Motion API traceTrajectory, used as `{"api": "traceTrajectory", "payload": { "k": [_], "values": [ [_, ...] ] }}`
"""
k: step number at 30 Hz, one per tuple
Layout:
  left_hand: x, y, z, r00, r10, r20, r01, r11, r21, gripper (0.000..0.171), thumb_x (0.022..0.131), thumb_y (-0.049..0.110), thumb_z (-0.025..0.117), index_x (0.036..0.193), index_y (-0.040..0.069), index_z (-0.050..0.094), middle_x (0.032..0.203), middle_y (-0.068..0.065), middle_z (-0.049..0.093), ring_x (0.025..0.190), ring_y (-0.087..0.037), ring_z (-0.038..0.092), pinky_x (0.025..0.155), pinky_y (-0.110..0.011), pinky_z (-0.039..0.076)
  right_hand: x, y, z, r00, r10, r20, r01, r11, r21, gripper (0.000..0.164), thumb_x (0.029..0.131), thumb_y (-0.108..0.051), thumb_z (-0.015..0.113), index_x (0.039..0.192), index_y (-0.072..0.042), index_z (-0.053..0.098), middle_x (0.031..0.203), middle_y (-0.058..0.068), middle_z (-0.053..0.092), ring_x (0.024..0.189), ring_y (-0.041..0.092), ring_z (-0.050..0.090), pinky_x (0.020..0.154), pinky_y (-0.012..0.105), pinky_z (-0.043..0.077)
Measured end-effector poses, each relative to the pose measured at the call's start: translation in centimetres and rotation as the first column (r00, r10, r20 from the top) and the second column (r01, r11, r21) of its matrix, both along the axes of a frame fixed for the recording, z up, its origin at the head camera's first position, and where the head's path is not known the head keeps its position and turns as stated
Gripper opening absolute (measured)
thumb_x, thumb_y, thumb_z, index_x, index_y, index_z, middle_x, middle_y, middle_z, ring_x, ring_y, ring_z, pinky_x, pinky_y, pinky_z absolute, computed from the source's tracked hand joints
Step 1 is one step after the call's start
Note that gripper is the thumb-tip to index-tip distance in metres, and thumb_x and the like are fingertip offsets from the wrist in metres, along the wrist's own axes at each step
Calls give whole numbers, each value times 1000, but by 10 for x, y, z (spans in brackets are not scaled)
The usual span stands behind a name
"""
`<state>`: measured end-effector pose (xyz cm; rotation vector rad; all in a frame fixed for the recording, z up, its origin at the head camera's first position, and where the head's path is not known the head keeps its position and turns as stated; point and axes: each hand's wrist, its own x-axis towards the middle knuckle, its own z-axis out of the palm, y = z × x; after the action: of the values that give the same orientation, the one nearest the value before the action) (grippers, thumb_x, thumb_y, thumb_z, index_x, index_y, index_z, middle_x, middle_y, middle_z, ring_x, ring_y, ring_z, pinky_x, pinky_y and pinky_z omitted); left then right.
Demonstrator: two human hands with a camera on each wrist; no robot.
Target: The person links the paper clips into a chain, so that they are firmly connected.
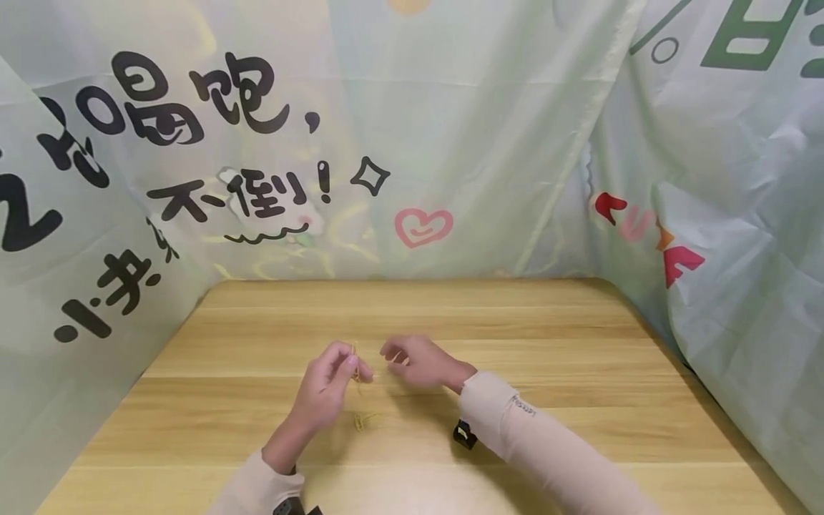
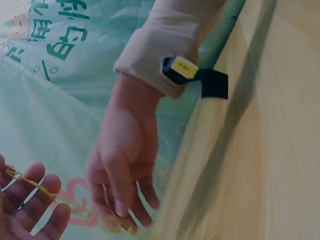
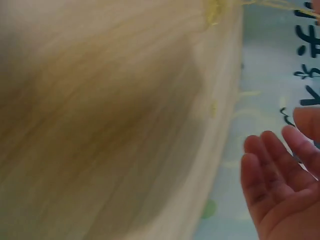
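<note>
My left hand (image 1: 325, 386) pinches a thin yellow strand of looped links, like joined rubber bands (image 2: 40, 187), between thumb and fingers. The strand hangs below the fingertips, its lower end blurred in the left wrist view. To its right, my right hand (image 1: 421, 361) hovers above the table with fingers loosely bent. Seen from the right wrist, the right hand (image 3: 282, 185) has its fingers apart and nothing visible in them. A small clump of yellow bands (image 1: 363, 420) lies on the table just below the hands.
The light wooden table (image 1: 547, 322) reaches back to a printed cloth (image 1: 489, 157) hanging behind it. More cloth (image 1: 740, 236) hangs along both sides. A black strap device (image 1: 465, 434) sits at the right wrist.
</note>
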<state>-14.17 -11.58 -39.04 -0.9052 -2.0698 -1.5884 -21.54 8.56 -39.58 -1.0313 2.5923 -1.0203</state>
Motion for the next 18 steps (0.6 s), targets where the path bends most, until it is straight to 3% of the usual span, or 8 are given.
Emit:
{"api": "traceTrajectory", "payload": {
  "k": [5,9,14,18],
  "values": [
    [0,2,3,997,-2,-81,6,999,52,17,96,-14,38,89,-2,47,70,-8,62,64,-19,62,64,-28,51,-1,-10,-7,999,22,34,-28,986,167,36,93,-11,61,127,-2,58,128,9,60,115,24,57,97,33,46],
    [0,3,3,995,16,-100,-8,997,80,17,95,-15,38,87,-3,47,67,-8,60,60,-19,59,62,-28,50,1,-18,-9,997,61,38,-69,963,261,46,93,-13,62,136,-1,51,139,11,52,128,26,47,108,36,35],
    [-2,4,1,994,40,-105,-31,996,89,17,94,-16,39,88,-3,49,67,-8,59,60,-19,58,60,-28,51,4,-26,-7,992,108,70,-126,935,331,58,93,-17,62,144,-2,40,151,14,36,138,28,34,113,38,25],
    [-3,6,2,993,31,-116,-20,995,94,18,94,-17,39,89,-4,50,67,-10,58,60,-20,57,55,-31,51,6,-29,-5,982,150,115,-180,924,338,61,93,-16,63,147,-6,37,151,10,37,138,26,35,113,38,26]
  ]
}}
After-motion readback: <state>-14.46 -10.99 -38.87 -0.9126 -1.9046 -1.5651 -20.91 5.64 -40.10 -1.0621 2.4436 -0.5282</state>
